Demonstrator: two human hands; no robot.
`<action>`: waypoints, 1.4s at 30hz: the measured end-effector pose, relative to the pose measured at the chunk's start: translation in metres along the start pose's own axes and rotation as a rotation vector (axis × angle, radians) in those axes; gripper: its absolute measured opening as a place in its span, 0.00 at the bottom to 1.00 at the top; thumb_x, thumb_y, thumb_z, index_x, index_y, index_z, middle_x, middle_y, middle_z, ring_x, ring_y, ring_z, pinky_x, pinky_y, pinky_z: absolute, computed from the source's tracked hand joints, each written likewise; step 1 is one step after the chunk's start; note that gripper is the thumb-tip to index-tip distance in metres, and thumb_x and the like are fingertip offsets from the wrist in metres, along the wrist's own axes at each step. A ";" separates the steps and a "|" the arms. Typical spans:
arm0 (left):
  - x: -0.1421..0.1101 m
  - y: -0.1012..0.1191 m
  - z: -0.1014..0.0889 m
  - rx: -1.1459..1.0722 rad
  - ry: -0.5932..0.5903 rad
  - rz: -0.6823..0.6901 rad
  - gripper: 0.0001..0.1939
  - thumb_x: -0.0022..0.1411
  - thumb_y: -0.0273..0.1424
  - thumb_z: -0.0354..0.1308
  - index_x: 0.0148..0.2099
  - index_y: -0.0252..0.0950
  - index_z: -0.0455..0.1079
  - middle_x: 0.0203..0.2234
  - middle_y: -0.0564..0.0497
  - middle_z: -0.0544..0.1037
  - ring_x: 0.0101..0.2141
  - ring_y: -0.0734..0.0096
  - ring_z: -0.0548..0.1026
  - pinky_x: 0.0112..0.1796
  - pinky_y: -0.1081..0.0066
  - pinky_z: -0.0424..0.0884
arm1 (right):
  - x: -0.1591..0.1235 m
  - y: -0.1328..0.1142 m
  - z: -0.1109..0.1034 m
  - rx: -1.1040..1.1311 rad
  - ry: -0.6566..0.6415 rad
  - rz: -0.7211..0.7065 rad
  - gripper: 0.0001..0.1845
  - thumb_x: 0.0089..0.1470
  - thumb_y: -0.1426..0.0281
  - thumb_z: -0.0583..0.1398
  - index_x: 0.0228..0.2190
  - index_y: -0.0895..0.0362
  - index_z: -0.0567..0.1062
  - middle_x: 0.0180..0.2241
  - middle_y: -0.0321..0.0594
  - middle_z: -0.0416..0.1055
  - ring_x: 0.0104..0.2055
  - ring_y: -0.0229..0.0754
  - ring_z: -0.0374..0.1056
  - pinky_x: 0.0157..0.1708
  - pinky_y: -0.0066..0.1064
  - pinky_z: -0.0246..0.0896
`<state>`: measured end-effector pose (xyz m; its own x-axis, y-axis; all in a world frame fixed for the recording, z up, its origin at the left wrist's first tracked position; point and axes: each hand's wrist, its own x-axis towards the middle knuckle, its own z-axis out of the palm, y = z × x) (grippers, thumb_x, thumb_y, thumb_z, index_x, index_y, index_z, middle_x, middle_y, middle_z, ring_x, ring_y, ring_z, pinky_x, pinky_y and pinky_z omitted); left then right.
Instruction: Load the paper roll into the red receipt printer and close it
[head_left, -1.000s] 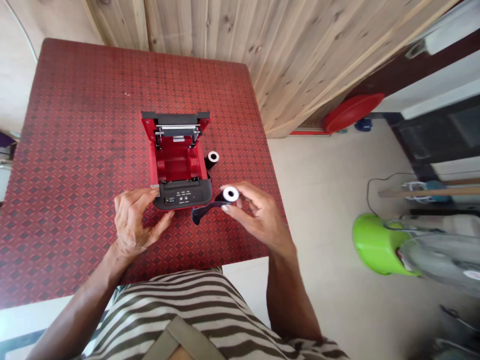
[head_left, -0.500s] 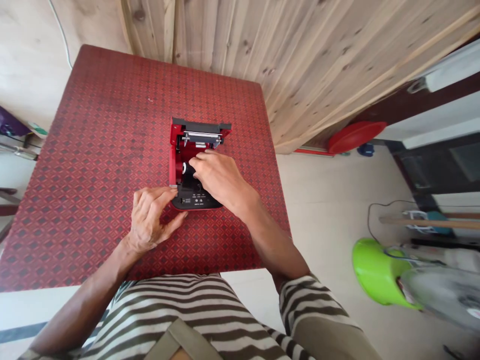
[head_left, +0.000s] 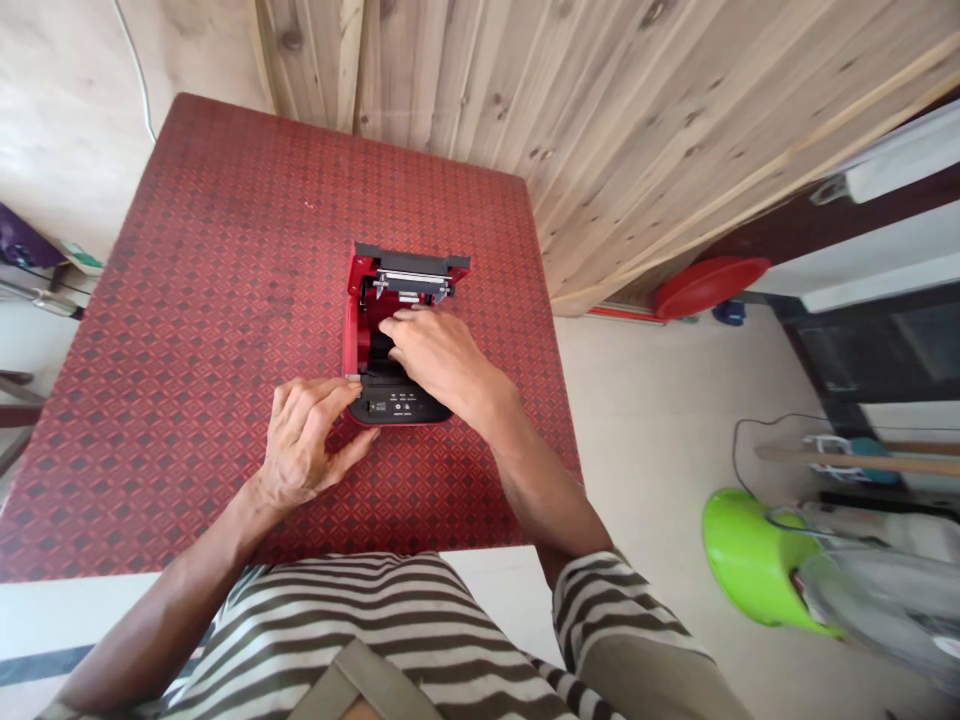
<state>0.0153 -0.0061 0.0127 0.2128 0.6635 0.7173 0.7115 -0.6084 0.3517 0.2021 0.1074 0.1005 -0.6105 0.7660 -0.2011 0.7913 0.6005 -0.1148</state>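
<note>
A small red printer (head_left: pixel 357 310) with a black front panel (head_left: pixel 397 405) stands on the red patterned table (head_left: pixel 225 250), its lid (head_left: pixel 411 262) tipped open at the back. My right hand (head_left: pixel 439 360) reaches over the open bay, fingers curled down onto a black roll (head_left: pixel 379 348) that sits mostly hidden under them. My left hand (head_left: pixel 304 440) grips the printer's front left corner, fingers on the corner and thumb along the front edge.
A wooden plank wall (head_left: pixel 600 120) runs behind the table. To the right, on the pale floor, are a green plastic vessel (head_left: pixel 742 550), a red basin (head_left: pixel 709 283) and cables. My striped shirt (head_left: pixel 360 620) meets the table's near edge.
My right hand, which held the black roll in front of the printer, has carried it up into the open bay. The view has shifted a little. My left hand stays at the front corner.
</note>
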 end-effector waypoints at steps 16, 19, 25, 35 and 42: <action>0.018 0.004 -0.022 -0.003 -0.063 0.021 0.32 0.65 0.33 0.71 0.67 0.40 0.65 0.51 0.43 0.82 0.49 0.60 0.82 0.49 0.61 0.77 | -0.040 0.026 0.016 0.599 0.226 -0.293 0.11 0.71 0.71 0.61 0.40 0.56 0.84 0.40 0.41 0.83 0.44 0.42 0.77 0.50 0.36 0.68; 0.031 0.000 -0.028 0.022 -0.078 0.030 0.30 0.65 0.32 0.70 0.66 0.40 0.66 0.52 0.44 0.82 0.49 0.61 0.82 0.48 0.62 0.78 | -0.039 0.029 0.016 0.639 0.227 -0.288 0.11 0.72 0.72 0.60 0.39 0.57 0.83 0.40 0.41 0.83 0.45 0.42 0.77 0.50 0.35 0.68; 0.064 -0.016 -0.027 0.061 -0.046 0.065 0.28 0.66 0.31 0.69 0.65 0.41 0.68 0.52 0.47 0.82 0.51 0.61 0.82 0.50 0.60 0.80 | -0.030 0.034 0.013 0.648 0.206 -0.281 0.12 0.71 0.76 0.60 0.37 0.57 0.82 0.38 0.40 0.83 0.42 0.40 0.77 0.48 0.32 0.66; 0.136 -0.048 -0.005 -0.051 -0.042 -0.029 0.29 0.74 0.43 0.60 0.71 0.40 0.62 0.61 0.44 0.76 0.62 0.60 0.73 0.61 0.53 0.74 | -0.064 0.022 0.023 0.676 0.601 -0.223 0.08 0.72 0.73 0.59 0.40 0.56 0.79 0.40 0.41 0.79 0.43 0.40 0.75 0.47 0.34 0.71; 0.133 -0.044 0.005 -0.188 -0.261 -0.080 0.32 0.79 0.50 0.47 0.72 0.33 0.60 0.59 0.45 0.79 0.58 0.65 0.77 0.62 0.60 0.71 | -0.083 0.003 0.044 0.522 0.708 -0.161 0.10 0.71 0.76 0.60 0.41 0.54 0.81 0.40 0.42 0.76 0.43 0.41 0.72 0.44 0.35 0.72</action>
<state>0.0156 0.1117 0.0896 0.3429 0.7868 0.5132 0.6021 -0.6034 0.5228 0.2562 0.0357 0.0744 -0.4557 0.7476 0.4832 0.5029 0.6641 -0.5532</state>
